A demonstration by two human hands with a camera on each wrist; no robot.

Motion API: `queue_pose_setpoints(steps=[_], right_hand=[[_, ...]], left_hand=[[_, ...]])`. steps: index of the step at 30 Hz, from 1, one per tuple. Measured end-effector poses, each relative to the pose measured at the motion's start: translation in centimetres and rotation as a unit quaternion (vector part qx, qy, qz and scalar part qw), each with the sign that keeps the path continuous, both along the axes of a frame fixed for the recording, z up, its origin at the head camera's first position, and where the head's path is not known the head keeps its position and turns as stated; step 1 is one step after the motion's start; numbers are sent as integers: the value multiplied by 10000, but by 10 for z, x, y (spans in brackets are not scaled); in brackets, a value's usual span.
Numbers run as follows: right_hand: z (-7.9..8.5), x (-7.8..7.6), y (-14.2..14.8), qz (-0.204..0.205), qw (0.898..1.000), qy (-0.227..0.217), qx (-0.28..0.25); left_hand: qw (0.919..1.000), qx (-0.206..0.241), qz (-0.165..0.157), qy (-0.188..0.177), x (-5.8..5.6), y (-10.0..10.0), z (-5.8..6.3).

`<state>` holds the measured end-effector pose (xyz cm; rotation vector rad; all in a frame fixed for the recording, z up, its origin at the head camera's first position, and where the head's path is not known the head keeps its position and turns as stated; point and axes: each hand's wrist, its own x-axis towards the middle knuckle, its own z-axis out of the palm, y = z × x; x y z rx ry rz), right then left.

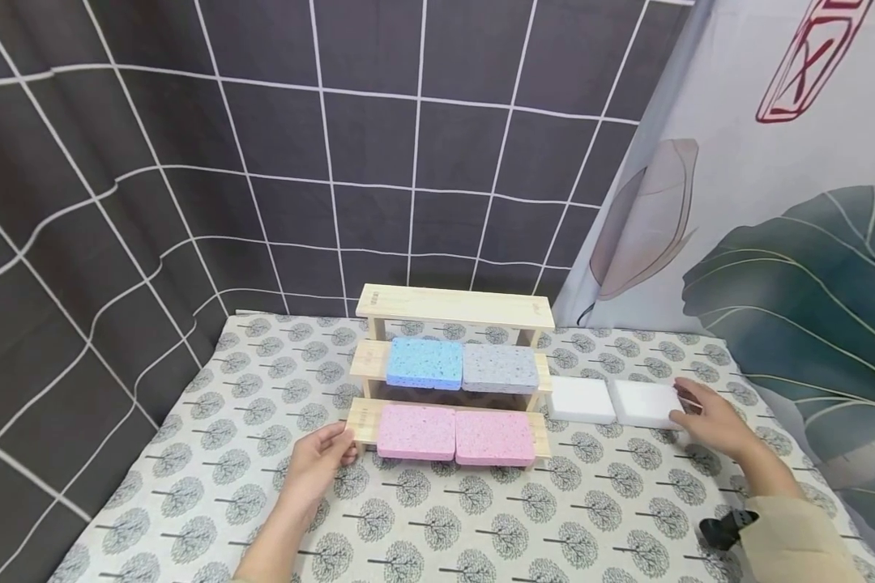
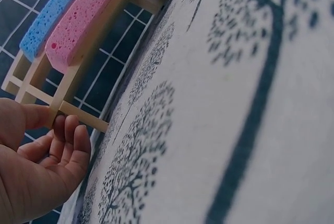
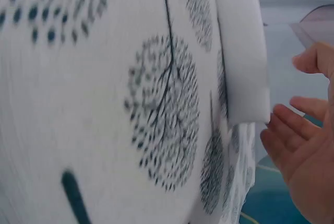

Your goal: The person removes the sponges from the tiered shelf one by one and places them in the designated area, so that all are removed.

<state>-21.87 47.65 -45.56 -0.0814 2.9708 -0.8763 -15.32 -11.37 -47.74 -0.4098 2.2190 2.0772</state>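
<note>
Left hand forward, fingers curled in a pinch, right hand extended, fingers relaxed, spread

Even bright light, soft shadows; wrist views blurred, head view edge-warped.

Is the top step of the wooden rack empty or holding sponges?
Empty: the top step of the pale wooden three-step rack shows bare wood.

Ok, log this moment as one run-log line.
left hand: holds wooden rack lowest shelf end | right hand: open, at right white sponge | top shelf: bare
</note>
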Motion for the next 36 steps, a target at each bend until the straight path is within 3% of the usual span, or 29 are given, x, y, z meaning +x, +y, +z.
queue_pose_setpoints(steps=[7, 16, 24, 36], right_hand=[[14, 2, -15, -259, 9945, 1006, -145], [40, 3, -41, -240, 9879, 1408, -608], [50, 2, -62, 266, 9786, 1699, -1127], [60, -2, -102, 849, 9664, 2024, -1339]], left_hand=[[10000, -68, -67, -10, -1, -1, -1], [10000, -7, -6, 24, 1, -1, 0], [10000, 11, -44, 84, 1, 0, -1], [10000, 46, -9, 46, 0, 0, 0]])
